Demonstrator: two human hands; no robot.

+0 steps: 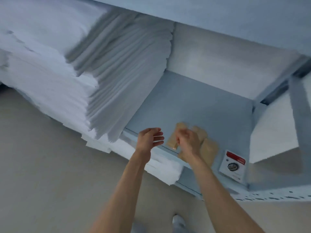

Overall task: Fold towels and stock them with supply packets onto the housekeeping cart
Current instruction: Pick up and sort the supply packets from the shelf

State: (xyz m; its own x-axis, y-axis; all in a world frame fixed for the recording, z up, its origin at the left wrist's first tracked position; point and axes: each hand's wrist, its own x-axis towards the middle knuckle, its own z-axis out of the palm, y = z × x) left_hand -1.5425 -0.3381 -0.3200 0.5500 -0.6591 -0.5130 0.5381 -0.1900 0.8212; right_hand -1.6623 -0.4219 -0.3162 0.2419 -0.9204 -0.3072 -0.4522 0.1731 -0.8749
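Stocking packets now, looks like. Right hand (186,140) curled around a tan packet (172,142), pinching it just above the cart shelf (193,105) front edge. Left hand (150,137) right beside, fingers loose and relaxed, gripping nothing. More tan packets (207,148) lying on the shelf just behind the right hand, near the labelled dial plate (233,163). Towel stack (121,73) filling the far left of the same shelf. Probably light, thin, a bit crinkly and slippery, so best pinched flat across the middle, not by a corner. Motion blur hiding finer detail.
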